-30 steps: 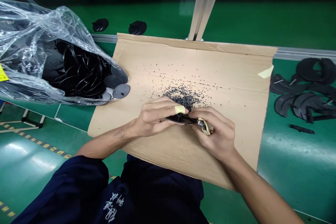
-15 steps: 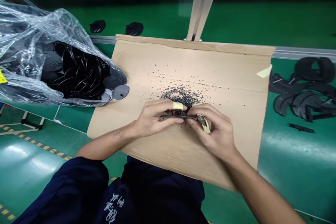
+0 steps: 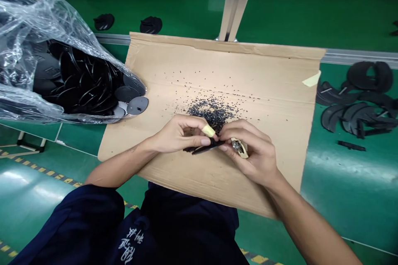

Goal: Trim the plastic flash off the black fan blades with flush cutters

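Observation:
My left hand [image 3: 178, 134] grips a thin black plastic disc [image 3: 203, 148] edge-on over a cardboard sheet [image 3: 273, 91]; its forefinger tip is wrapped in yellow tape. My right hand [image 3: 251, 153] is closed round a small tape-wrapped cutting tool [image 3: 240, 148] whose tip meets the disc's right edge. Just beyond the hands lies a heap of black plastic shavings [image 3: 213, 112] on the cardboard.
A clear plastic bag [image 3: 37, 37] full of black discs lies open at the left, some discs [image 3: 137, 104] spilling onto the cardboard. Black curved trimmed pieces [image 3: 357, 103] are piled on the green table at the right. An aluminium post [image 3: 236, 0] rises behind the cardboard.
The disc has tilted and turned a little in my left hand, its near end now lower. Both hands stay together over the cardboard; the view shifted slightly down.

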`<state>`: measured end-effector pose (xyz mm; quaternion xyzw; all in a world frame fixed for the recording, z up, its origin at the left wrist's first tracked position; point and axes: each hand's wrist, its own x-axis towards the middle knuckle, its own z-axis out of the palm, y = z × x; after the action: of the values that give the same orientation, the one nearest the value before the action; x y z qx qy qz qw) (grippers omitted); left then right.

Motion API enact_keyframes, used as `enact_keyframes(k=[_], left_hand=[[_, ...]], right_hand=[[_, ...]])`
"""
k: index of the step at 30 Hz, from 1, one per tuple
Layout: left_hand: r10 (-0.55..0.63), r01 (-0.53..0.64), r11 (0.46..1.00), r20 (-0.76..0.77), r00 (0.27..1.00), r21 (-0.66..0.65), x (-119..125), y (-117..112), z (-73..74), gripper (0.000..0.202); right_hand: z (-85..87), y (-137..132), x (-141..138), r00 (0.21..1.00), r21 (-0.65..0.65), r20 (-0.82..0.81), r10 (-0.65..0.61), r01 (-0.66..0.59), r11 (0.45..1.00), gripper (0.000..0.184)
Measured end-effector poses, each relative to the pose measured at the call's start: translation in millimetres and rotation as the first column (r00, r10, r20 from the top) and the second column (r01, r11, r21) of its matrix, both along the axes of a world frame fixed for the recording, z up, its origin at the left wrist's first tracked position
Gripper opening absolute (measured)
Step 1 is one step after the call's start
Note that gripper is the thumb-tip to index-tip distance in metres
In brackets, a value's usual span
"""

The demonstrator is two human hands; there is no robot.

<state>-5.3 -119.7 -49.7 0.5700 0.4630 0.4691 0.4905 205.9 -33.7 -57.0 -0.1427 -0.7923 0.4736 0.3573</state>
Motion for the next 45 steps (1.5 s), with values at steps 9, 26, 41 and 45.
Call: enact_keyframes(k=[9, 26, 41, 45], left_hand=[[0.006, -0.005, 1.0, 0.023, 1.0, -0.029, -1, 0, 0.8, 0.027], [0.302, -0.178, 0.895, -0.261, 0.917, 0.41, 6, 1, -7.9, 0.024], [0.23, -0.093, 0.883, -0.25, 0.94, 0.459, 6, -2, -13.1, 0.034], [0.219, -0.087, 0.878, -0.233, 0.947, 0.471, 7, -3, -13.8, 0.033]], right_hand=[[-2.5, -4, -3, 0.999, 0.09, 0.025, 0.027, -0.029, 0.996, 0.011], [-7.2, 14, 10, 0.903, 0.478, 0.312, -0.297, 0.121, 0.87, 0.019], [-7.0, 10, 9, 0.901, 0.63, 0.285, -0.328, 0.082, 0.773, 0.016], [-3.9, 8, 9, 0.879, 0.678, 0.309, -0.364, 0.065, 0.733, 0.018]])
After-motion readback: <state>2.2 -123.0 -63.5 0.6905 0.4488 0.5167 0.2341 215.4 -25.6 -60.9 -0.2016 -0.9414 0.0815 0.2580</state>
